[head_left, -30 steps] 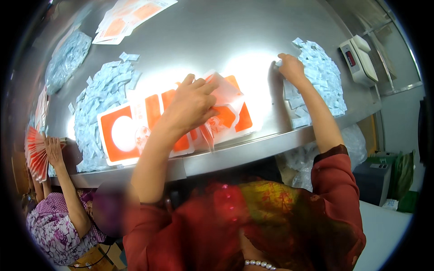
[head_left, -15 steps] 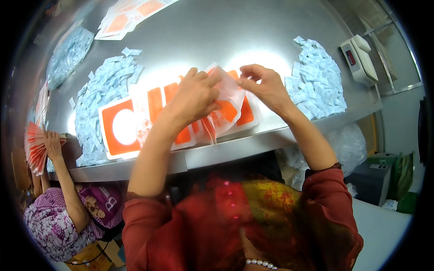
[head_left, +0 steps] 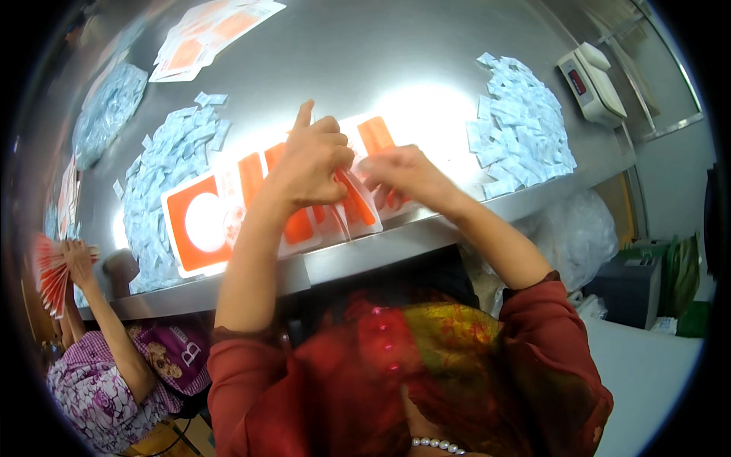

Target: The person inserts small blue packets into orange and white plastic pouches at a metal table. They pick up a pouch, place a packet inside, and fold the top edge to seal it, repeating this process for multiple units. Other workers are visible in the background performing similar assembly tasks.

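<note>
Orange-and-white flat plastic pouches (head_left: 194,221) lie overlapping in a row along the near edge of the steel table. Over this row, my left hand (head_left: 314,164) grips the upper edge of one pouch (head_left: 361,204), its index finger pointing away from me. My right hand (head_left: 407,177) is at that pouch's right side, fingers bent toward it; motion blurs the fingertips, so their contact is unclear. Small pale-blue sachets form a heap (head_left: 171,160) left of the pouches. A second sachet heap (head_left: 525,126) lies to the right, beyond my right hand.
A white scale (head_left: 592,85) stands at the table's right end. More orange-and-white pouches (head_left: 209,38) are spread at the far left, near a clear bag of blue sachets (head_left: 110,114). At left, a co-worker's hand (head_left: 80,263) holds fanned red-and-white packets (head_left: 52,274).
My right hand has come down and left, closer to my left hand. The translucent pouch that was raised between the hands now sits lower. The view has shifted slightly.
</note>
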Available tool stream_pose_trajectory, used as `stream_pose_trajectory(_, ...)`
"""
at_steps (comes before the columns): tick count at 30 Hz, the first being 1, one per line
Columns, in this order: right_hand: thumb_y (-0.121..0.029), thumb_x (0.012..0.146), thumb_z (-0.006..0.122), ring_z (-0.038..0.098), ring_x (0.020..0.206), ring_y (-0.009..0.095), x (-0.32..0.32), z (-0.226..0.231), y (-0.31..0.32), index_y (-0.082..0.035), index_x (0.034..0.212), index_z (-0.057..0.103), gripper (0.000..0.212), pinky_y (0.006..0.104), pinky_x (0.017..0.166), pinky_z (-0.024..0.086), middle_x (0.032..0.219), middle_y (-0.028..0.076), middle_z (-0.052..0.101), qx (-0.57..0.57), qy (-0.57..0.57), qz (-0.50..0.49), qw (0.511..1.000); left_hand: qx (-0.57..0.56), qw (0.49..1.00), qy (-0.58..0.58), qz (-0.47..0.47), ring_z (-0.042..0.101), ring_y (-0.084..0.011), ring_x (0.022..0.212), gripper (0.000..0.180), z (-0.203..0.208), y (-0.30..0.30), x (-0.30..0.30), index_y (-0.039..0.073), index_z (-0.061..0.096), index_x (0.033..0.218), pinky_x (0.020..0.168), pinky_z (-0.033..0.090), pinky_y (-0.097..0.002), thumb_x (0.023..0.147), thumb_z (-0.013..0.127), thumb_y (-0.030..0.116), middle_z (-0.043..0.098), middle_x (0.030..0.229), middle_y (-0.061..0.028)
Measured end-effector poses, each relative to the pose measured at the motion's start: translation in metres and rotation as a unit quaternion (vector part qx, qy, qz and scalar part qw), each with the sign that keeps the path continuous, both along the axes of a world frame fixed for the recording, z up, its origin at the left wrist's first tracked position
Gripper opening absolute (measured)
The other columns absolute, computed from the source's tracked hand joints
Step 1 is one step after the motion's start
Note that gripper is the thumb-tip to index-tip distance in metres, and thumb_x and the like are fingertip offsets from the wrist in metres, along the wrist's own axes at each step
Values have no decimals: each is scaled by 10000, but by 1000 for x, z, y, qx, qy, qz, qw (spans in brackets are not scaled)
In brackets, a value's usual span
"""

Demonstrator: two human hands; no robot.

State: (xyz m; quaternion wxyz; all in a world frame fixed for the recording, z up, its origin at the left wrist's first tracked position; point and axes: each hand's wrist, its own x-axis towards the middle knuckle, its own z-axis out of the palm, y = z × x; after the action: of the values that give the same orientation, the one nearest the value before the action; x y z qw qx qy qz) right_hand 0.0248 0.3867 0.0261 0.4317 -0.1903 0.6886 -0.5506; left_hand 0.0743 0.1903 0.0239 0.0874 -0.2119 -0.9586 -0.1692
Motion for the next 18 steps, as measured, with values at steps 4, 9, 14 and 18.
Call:
stream_pose_trajectory(4,-240,873,602,548,497,90,-39,-17,19,22,840,641,266,217,440,429,648,48,608,54,195,-155,967,-2,1000,-9,-9,515,-204,784,145,3,2,0,58,525,509,1090,242,-564,450,622,149,475,572,-23)
stream_pose_trajectory(9,-160,794,631,546,507,107,-41,-30,14,48,891,652,230,234,473,438,638,63,604,184,260,-64,946,7,1000,-14,1,513,-205,785,159,1,-1,0,59,511,509,1088,251,-559,447,625,150,472,574,-19)
stream_pose_trajectory(14,-214,723,687,612,651,192,-37,-39,16,49,926,650,334,300,606,486,728,120,636,208,452,-115,860,18,999,-29,14,515,-211,798,162,2,-2,1,57,514,526,1076,272,-560,450,628,144,487,599,-22)
stream_pose_trajectory(18,-234,703,703,618,683,216,-38,-45,18,44,942,645,371,311,653,493,745,131,641,197,382,-93,898,60,998,-2,6,472,-220,748,111,1,1,1,66,468,480,1060,291,-551,478,577,81,445,551,-26)
